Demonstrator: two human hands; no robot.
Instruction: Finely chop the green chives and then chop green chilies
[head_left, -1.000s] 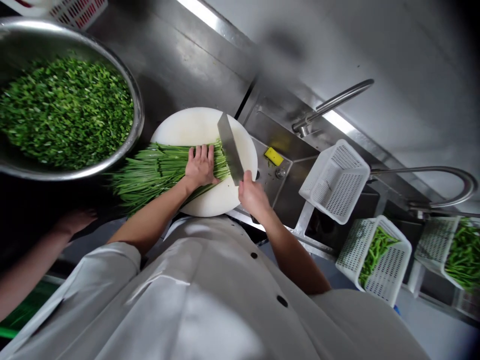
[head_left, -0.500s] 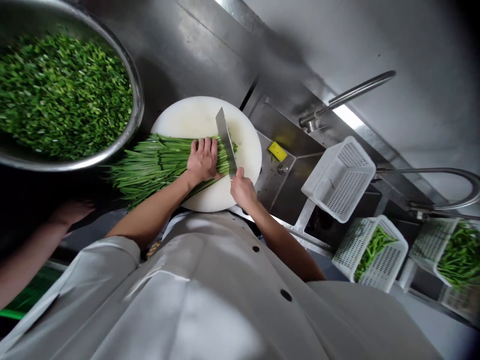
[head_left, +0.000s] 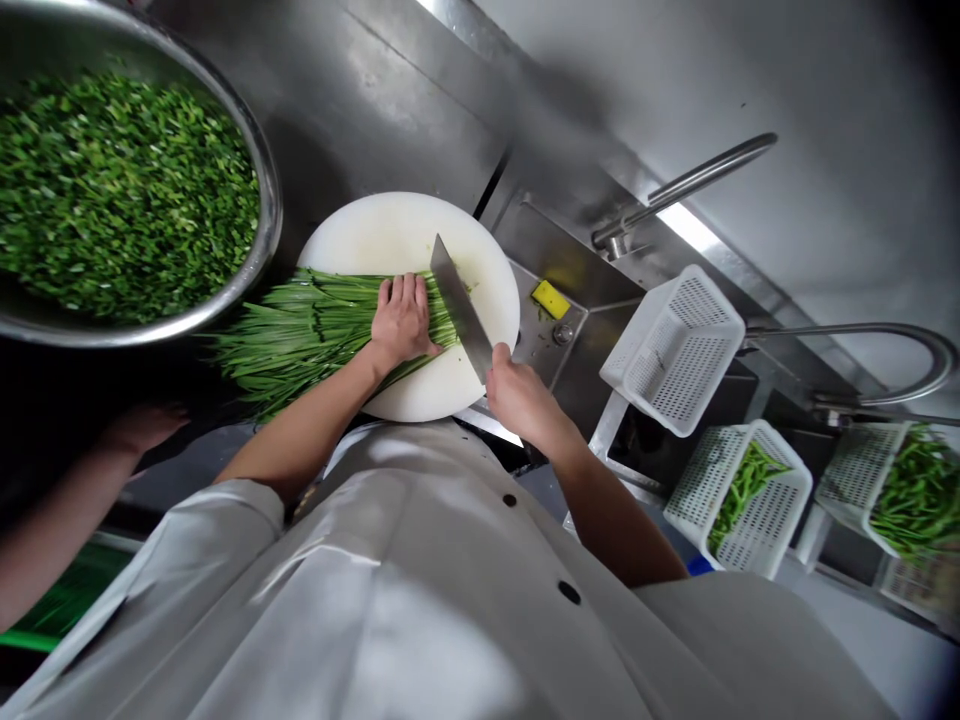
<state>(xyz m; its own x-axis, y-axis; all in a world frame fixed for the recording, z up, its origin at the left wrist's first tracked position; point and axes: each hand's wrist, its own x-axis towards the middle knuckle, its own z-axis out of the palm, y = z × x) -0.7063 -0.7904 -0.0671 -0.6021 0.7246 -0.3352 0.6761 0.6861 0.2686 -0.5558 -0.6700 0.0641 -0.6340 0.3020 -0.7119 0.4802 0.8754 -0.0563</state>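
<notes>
Green chives [head_left: 307,325], a long bundle, lie across the round white plastic cutting board [head_left: 375,240]. The left hand [head_left: 403,320] presses flat on them, fingers curled, beside the steel cleaver [head_left: 459,305], whose handle the right hand [head_left: 521,395] clenches. A big steel bowl of chopped greens [head_left: 127,180] stands nearby.

Big steel bowl [head_left: 266,215] up left is heaped with chopped greens [head_left: 120,190]. On the right, two long taps [head_left: 686,185] hang over the sink, white baskets [head_left: 671,350] sit around it, two holding green beans [head_left: 742,490]. Yellow sponge [head_left: 550,299] near the drain.
</notes>
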